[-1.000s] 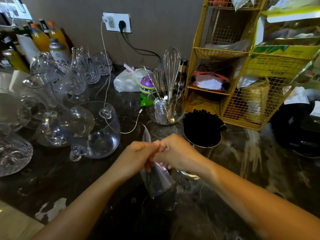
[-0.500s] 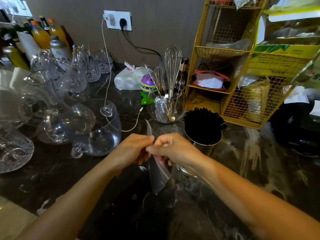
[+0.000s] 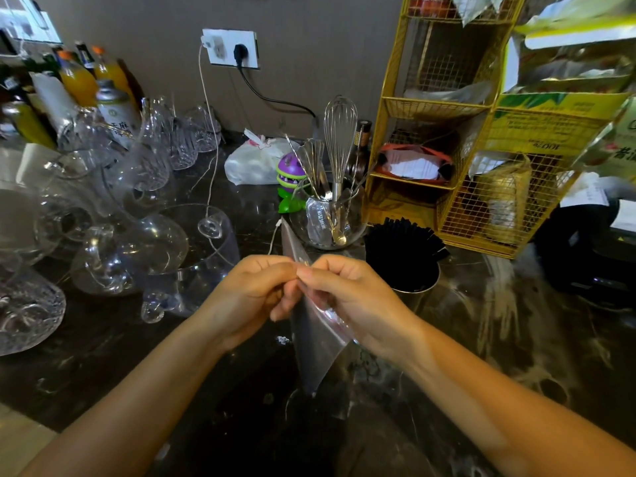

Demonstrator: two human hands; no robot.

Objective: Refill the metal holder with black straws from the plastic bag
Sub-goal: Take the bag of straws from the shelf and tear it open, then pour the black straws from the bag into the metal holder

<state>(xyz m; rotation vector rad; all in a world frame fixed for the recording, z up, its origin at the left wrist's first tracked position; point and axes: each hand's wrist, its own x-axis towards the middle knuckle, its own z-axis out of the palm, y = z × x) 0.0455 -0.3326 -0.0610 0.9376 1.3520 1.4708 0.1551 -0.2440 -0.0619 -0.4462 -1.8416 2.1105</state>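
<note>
Plastic bag (image 3: 311, 342) (see-through) | left hand (image 3: 251, 297), right hand (image 3: 351, 297) fingers pinch it | straws (image 3: 402, 246) in holder (image 3: 418, 287)

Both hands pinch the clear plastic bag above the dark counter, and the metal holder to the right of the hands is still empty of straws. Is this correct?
Not entirely. The head view shows the metal holder already packed with black straws, not empty. The rest holds: the left hand and the right hand pinch the clear plastic bag above the dark counter, and the holder stands to their right.
</note>
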